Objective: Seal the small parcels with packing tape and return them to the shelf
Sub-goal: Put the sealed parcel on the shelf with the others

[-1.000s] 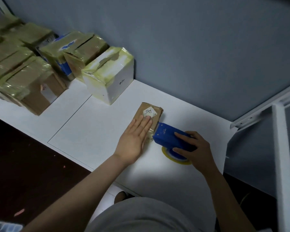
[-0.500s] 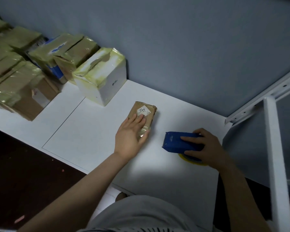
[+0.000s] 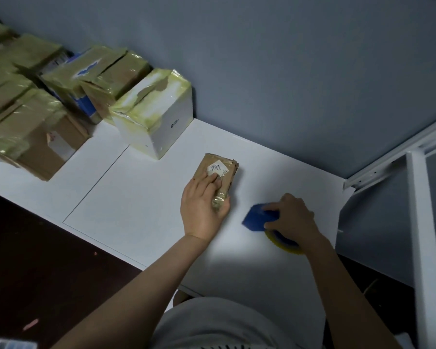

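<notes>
Nearest the camera, well short of the small brown paper-wrapped parcel [image 3: 218, 172], was the person's grey shirt [image 3: 212, 323], with both bare forearms reaching forward over the flat white counter [image 3: 136, 210]. To the near left of the parcel, past the counter's edge, lay a dark floor [image 3: 35, 260].

To the near right of the parcel, apart from it, the right hand [image 3: 293, 217] was clenched round a blue plastic tape dispenser [image 3: 258, 219], fingers curled over its top. The dispenser's yellow roll of packing tape [image 3: 283, 244] showed under the wrist, on the side away from the parcel. Whether the dispenser touched the counter could not be told.

The left hand [image 3: 203, 202] grasped the parcel at its near end, fingers laid along the top and thumb wrapped round the near corner. The parcel lay flat on the counter, its glossy taped end under that hand, and a white paper label [image 3: 218, 170] sat on its top just beyond the fingertips.

Beyond the parcel to the left stood a white cardboard box bound in yellowish tape [image 3: 156, 122], near but not touching it. Further left of the parcel ran a crowded row of brown cardboard boxes wrapped in the same tape [image 3: 35, 122]. Behind the parcel rose a grey-blue wall [image 3: 287, 71], and far to its right stood a white metal shelf frame [image 3: 423, 222].
</notes>
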